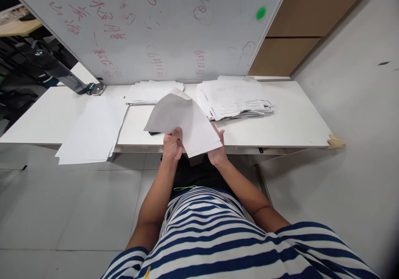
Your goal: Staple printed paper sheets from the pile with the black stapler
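Note:
Several white paper sheets (199, 131) are held up over the table's front edge, the top one curling to the left. My left hand (173, 145) pinches the curled sheet between thumb and fingers. My right hand (218, 150) supports the sheets at their right corner, its fingers partly hidden beneath them. Behind the sheets lies a paper stack (156, 91). A thicker, uneven stack of printed papers (233, 98) sits to the right. More white sheets (93, 129) lie at the left, overhanging the front edge. A dark object (154, 133) peeks out under the held paper.
The narrow white table (293, 121) meets a grey wall (352, 104) on the right. A whiteboard (174, 33) with red writing stands along its back edge. A dark clear bottle (62, 71) lies tilted at the back left. Brown panels (289, 54) stand beyond the board.

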The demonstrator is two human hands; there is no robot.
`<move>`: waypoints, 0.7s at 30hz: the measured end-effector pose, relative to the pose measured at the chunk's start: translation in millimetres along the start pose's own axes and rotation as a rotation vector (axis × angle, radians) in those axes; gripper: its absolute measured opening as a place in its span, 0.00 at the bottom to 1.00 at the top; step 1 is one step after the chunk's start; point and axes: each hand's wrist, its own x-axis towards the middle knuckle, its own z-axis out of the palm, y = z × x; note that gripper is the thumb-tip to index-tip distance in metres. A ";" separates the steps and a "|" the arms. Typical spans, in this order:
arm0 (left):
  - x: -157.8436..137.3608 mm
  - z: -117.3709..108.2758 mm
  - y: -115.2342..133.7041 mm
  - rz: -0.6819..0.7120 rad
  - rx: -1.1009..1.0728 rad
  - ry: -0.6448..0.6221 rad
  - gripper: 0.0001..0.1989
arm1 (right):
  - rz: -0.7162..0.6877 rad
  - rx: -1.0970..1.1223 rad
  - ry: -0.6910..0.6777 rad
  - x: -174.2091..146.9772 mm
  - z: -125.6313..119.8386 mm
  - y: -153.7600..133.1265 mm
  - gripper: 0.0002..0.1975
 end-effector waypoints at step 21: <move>5.5 -45.7 35.2 0.134 0.504 -0.177 0.28 | -0.326 -0.509 0.246 45.1 -54.0 -32.9 0.22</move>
